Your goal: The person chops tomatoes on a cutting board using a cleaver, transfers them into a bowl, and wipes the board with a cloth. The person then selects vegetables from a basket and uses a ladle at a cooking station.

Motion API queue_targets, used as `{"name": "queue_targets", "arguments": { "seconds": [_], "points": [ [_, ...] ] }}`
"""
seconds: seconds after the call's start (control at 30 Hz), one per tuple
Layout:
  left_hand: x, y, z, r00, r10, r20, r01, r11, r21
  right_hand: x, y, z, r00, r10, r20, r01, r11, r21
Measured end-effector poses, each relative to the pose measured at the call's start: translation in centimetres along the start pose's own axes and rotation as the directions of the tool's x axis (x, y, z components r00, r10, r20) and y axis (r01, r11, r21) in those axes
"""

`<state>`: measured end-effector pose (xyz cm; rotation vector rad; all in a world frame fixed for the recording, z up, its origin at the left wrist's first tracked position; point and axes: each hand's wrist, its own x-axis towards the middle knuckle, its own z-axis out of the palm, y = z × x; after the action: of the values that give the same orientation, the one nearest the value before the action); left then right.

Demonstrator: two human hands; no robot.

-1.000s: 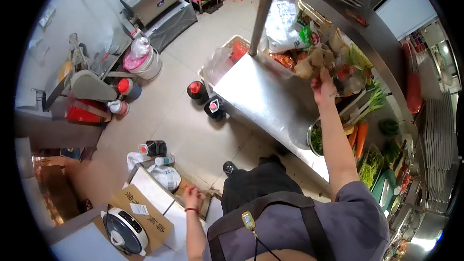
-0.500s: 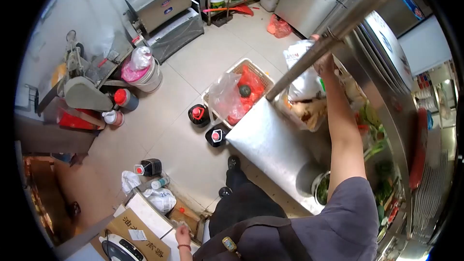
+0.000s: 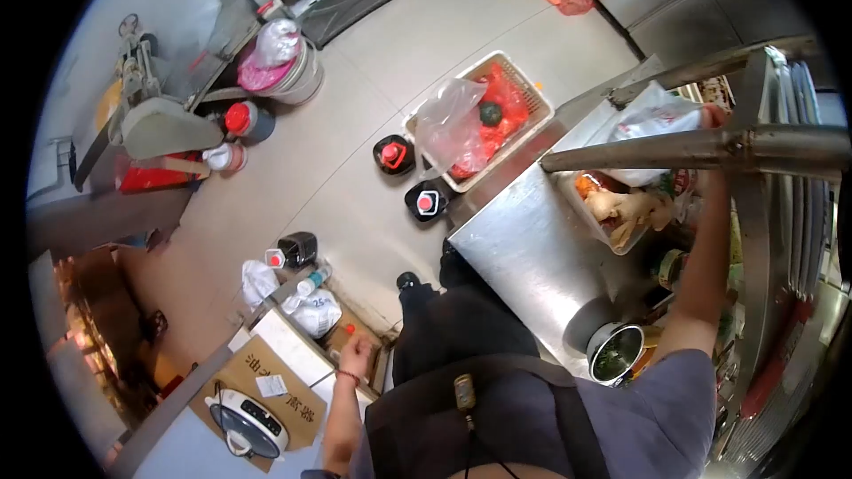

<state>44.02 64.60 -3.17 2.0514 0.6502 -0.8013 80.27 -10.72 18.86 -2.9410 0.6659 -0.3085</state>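
Note:
Past the metal rail, my right hand (image 3: 713, 115) grips the edge of a white plastic bag (image 3: 652, 124); the rail and the bag cover part of the fingers. Below the bag, a white tray (image 3: 586, 213) on the steel counter (image 3: 524, 248) holds ginger root (image 3: 635, 210) and something orange. A steel bowl (image 3: 641, 346) with green leaves stands closer to my body. My left hand (image 3: 356, 355) hangs at my side beside the cardboard and white worktop, its fingers loosely bent and apart, holding nothing visible.
A metal rail (image 3: 657, 151) crosses over the counter. On the floor stand a white basket (image 3: 541, 106) with red bags, dark bottles (image 3: 393, 156) and a bucket (image 3: 306, 75). A white appliance (image 3: 248, 421) sits on cardboard (image 3: 302, 386) at the left.
The view has turned and come nearer the counter. The white bag lies lower, behind the rail, with my right hand still at it. My left hand has come up and forward.

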Motion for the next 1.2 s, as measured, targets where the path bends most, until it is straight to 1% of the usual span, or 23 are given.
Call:
{"name": "queue_targets", "arguments": {
  "seconds": [0.07, 0.1, 0.13, 0.2, 0.27, 0.33, 0.4, 0.43, 0.47, 0.5, 0.53, 0.57, 0.6, 0.67, 0.73, 0.8, 0.87, 0.93, 1.03, 1.07, 1.1, 1.13, 1.2],
  "points": [
    [2.1, 0.9, -2.9, 0.998, 0.031, -0.053, -0.035, 0.996, -0.085, 0.6, 2.8, -0.3, 0.999, 0.049, -0.016, -0.048, 0.999, 0.009],
    [3.7, -0.3, -4.1, 0.997, -0.002, -0.073, 0.001, 1.0, -0.016, 0.6, 3.7, -0.5, 0.998, 0.066, -0.021, -0.065, 0.998, 0.016],
    [4.3, 0.5, -4.9, 0.981, 0.079, -0.18, -0.093, 0.993, -0.075, 0.5, 4.3, -0.7, 0.996, 0.081, -0.02, -0.081, 0.997, 0.02],
    [5.0, 2.1, -6.7, 0.983, -0.051, -0.176, -0.003, 0.956, -0.294, -0.2, 5.1, -0.5, 0.993, 0.111, -0.03, -0.111, 0.994, -0.005],
    [6.0, 1.8, -7.4, 0.992, -0.032, -0.124, -0.018, 0.922, -0.386, -1.9, 5.0, 0.5, 0.988, 0.132, -0.075, -0.138, 0.987, -0.088],
    [6.7, 1.4, -7.7, 0.997, -0.076, -0.029, 0.063, 0.948, -0.313, -5.0, 2.8, 1.3, 0.976, 0.109, -0.191, -0.156, 0.954, -0.255],
    [7.8, -0.3, -7.6, 0.992, 0.07, -0.103, -0.083, 0.988, -0.128, -11.5, -3.6, 1.2, 0.945, 0.013, -0.326, -0.119, 0.945, -0.306],
    [8.0, 0.6, -8.2, 0.994, 0.053, -0.095, -0.056, 0.998, -0.022, -15.4, -8.4, 1.1, 0.931, -0.019, -0.366, -0.061, 0.977, -0.204],
    [7.7, 4.6, -9.4, 0.993, 0.063, -0.1, -0.059, 0.998, 0.037, -18.5, -14.0, 1.5, 0.838, -0.133, -0.529, 0.173, 0.985, 0.026],
    [9.9, 1.5, -9.6, 0.977, 0.191, -0.099, -0.178, 0.976, 0.127, -20.8, -19.7, 3.3, 0.829, 0.039, -0.558, 0.158, 0.941, 0.301],
    [11.6, 0.9, -10.0, 0.976, 0.197, -0.088, -0.192, 0.98, 0.055, -23.2, -24.0, 5.2, 0.817, 0.219, -0.533, 0.136, 0.825, 0.548],
    [13.3, 2.0, -11.4, 0.998, 0.013, 0.054, -0.008, 0.996, -0.089, -25.4, -26.5, 6.8, 0.911, 0.299, -0.283, -0.053, 0.766, 0.641],
    [16.2, 1.1, -12.5, 0.982, 0.151, 0.113, -0.153, 0.988, 0.002, -27.6, -28.6, 8.3, 0.934, 0.356, -0.017, -0.251, 0.69, 0.679],
    [21.0, 4.1, -17.6, 0.933, 0.205, 0.296, -0.266, 0.947, 0.18, -29.9, -32.1, 10.7, 0.996, 0.04, -0.079, -0.004, 0.912, 0.41],
    [24.9, 7.3, -23.4, 0.91, 0.388, 0.142, -0.412, 0.877, 0.246, -30.2, -37.2, 13.5, 0.984, -0.024, 0.177, -0.075, 0.846, 0.528],
    [28.1, 10.2, -29.6, 0.959, 0.279, -0.05, -0.284, 0.944, -0.167, -28.4, -41.9, 15.9, 0.904, -0.246, 0.349, 0.048, 0.87, 0.491],
    [30.1, 11.0, -35.5, 0.976, 0.116, -0.182, -0.177, 0.912, -0.369, -26.4, -44.1, 20.4, 0.853, -0.288, 0.435, 0.023, 0.853, 0.521],
    [31.4, 10.2, -39.7, 0.93, 0.179, -0.32, -0.221, 0.97, -0.1, -24.4, -44.3, 26.6, 0.885, -0.217, 0.412, -0.032, 0.854, 0.519],
    [33.0, 7.0, -42.5, 0.957, 0.051, -0.285, -0.013, 0.991, 0.133, -20.9, -43.1, 37.0, 0.871, -0.046, 0.49, -0.238, 0.833, 0.5],
    [33.7, 5.5, -42.4, 0.968, -0.021, -0.25, 0.068, 0.981, 0.18, -20.0, -42.2, 40.8, 0.905, -0.058, 0.42, -0.135, 0.899, 0.416],
    [33.8, 5.6, -40.9, 0.973, -0.029, -0.231, 0.063, 0.988, 0.142, -19.6, -41.2, 44.8, 0.932, -0.071, 0.355, -0.046, 0.949, 0.311],
    [33.5, 6.0, -39.0, 0.981, -0.034, -0.189, 0.058, 0.991, 0.124, -19.2, -40.2, 48.4, 0.938, -0.119, 0.327, 0.007, 0.946, 0.323],
    [36.2, 3.2, -34.4, 1.0, -0.006, -0.02, 0.002, 0.977, -0.214, -19.1, -35.8, 58.6, 0.782, 0.005, 0.623, -0.371, 0.807, 0.459]
  ]
}}
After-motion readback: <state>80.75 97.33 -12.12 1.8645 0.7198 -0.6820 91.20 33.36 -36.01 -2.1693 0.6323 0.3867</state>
